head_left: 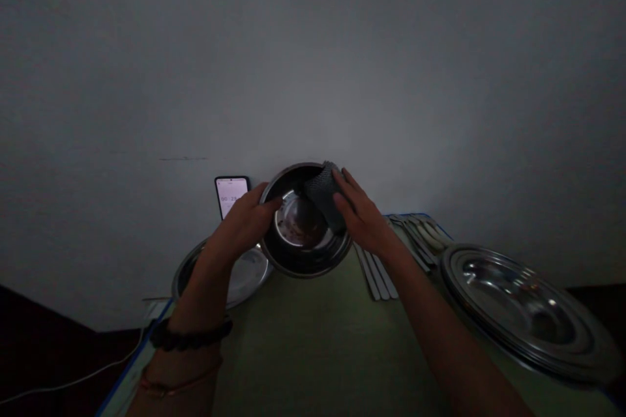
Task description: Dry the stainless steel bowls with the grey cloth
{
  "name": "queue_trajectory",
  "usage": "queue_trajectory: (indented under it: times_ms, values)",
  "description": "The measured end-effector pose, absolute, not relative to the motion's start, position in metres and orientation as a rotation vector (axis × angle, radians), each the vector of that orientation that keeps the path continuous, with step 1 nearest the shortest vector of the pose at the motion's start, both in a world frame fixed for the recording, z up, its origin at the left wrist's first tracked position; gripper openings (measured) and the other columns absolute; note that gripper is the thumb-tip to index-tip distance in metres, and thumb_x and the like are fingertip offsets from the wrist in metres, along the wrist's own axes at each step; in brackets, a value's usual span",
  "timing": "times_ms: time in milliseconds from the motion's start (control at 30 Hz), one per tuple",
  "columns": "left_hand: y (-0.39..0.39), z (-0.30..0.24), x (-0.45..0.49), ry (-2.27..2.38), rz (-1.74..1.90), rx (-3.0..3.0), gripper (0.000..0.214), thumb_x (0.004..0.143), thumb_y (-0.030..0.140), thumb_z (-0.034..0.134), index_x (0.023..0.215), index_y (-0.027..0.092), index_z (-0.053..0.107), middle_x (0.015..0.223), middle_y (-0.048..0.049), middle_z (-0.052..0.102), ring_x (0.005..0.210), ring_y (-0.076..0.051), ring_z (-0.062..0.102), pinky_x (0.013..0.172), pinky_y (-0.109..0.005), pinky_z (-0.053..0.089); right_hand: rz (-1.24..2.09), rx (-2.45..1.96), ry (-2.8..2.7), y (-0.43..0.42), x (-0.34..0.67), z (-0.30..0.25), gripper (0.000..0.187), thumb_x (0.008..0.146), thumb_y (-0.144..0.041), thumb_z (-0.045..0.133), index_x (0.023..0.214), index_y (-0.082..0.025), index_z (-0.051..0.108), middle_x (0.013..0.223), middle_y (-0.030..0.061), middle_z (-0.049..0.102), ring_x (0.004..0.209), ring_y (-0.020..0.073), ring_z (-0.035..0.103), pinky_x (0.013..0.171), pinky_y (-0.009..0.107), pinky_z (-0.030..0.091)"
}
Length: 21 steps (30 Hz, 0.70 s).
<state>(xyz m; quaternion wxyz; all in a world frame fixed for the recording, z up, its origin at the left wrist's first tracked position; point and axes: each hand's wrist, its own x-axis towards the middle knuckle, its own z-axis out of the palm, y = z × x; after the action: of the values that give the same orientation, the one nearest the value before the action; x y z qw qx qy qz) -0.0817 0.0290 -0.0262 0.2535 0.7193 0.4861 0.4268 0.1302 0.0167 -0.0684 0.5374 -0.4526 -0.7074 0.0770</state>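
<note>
Metal bowl (296,260): held up over the far part of the desk (293,352), between the two hands, tipped so the shiny inside faces the wearer; some brownish marks or reflections at the bottom, honestly can't tell which
Left hand (252,216): gripping the bowl's left rim, thumb hooked over the inside
Right hand (359,212): fingers closed over a gray cloth (323,199), pressing it on the bowl's right inner side
Left wrist: dark beaded bracelet (190,337), plus a thin reddish one lower on the arm
Phone (231,194): upright against the wall (313,91), timer-type screen lit, partly behind the left hand
Other bowl (248,279): on the desk, partly blocked by the left forearm
Cutlery (379,277): laid out near the right forearm, some pieces hidden under it
Metal plates (513,303): stacked at far right, beside the cutlery
Lighting: pretty dim tbh
</note>
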Motion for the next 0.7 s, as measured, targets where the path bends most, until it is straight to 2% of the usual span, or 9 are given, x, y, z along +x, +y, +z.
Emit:
queue_trajectory:
  times_ms: [100,167,267,433,600,700]
  values:
    - [0.028,-0.023,-0.082,1.32,1.066,1.994,0.028,0.078,0.038,0.051,0.09,0.019,0.067,0.078,-0.0051,0.069,0.076,-0.025,0.063,0.066,-0.036,0.049,0.149,-1.185,-1.584,0.018,0.132,-0.071,0.051,0.086,-0.033,0.05,0.133,-0.014,0.04,0.132,0.0171,0.055,0.118,0.0241,0.054,0.098,0.042,0.042]
    - [0.026,-0.02,-0.081,1.289,0.997,2.031,0.03,0.08,0.039,0.05,0.094,0.018,0.066,0.08,-0.0052,0.069,0.077,-0.025,0.063,0.067,-0.037,0.05,0.139,-1.328,-1.54,0.019,0.136,-0.072,0.052,0.08,-0.034,0.058,0.126,-0.014,0.045,0.114,0.0156,0.064,0.1,0.026,0.062,0.084,0.04,0.047]
    - [0.02,-0.015,-0.077,1.229,0.915,2.124,0.032,0.082,0.038,0.047,0.101,0.019,0.064,0.091,-0.0065,0.07,0.081,-0.025,0.063,0.071,-0.038,0.05,0.128,-1.503,-1.573,0.02,0.142,-0.071,0.04,0.074,-0.039,0.065,0.106,-0.015,0.057,0.093,0.0119,0.069,0.086,0.0274,0.064,0.071,0.036,0.046]
    - [0.012,-0.011,-0.068,1.143,0.873,2.239,0.029,0.083,0.035,0.046,0.1,0.021,0.065,0.098,-0.0052,0.07,0.09,-0.025,0.063,0.079,-0.038,0.048,0.088,-1.53,-1.534,0.021,0.152,-0.068,0.035,0.072,-0.049,0.066,0.09,-0.018,0.066,0.083,0.0078,0.071,0.078,0.0241,0.064,0.065,0.031,0.043]
    - [0.019,-0.015,-0.067,1.367,1.241,2.045,0.025,0.079,0.036,0.051,0.091,0.019,0.067,0.083,-0.0021,0.067,0.08,-0.024,0.06,0.073,-0.036,0.046,0.186,-1.556,-1.336,0.024,0.139,-0.074,0.042,0.077,-0.056,0.056,0.072,-0.016,0.069,0.073,0.0105,0.071,0.07,0.0238,0.066,0.059,0.03,0.043]
    - [0.03,-0.022,-0.07,1.426,1.566,1.841,0.028,0.078,0.038,0.054,0.096,0.02,0.066,0.089,-0.0016,0.067,0.087,-0.023,0.059,0.079,-0.036,0.045,0.448,-1.526,-1.274,0.025,0.12,-0.081,0.041,0.078,-0.053,0.056,0.074,-0.015,0.07,0.075,0.0112,0.073,0.072,0.0243,0.068,0.056,0.029,0.045]
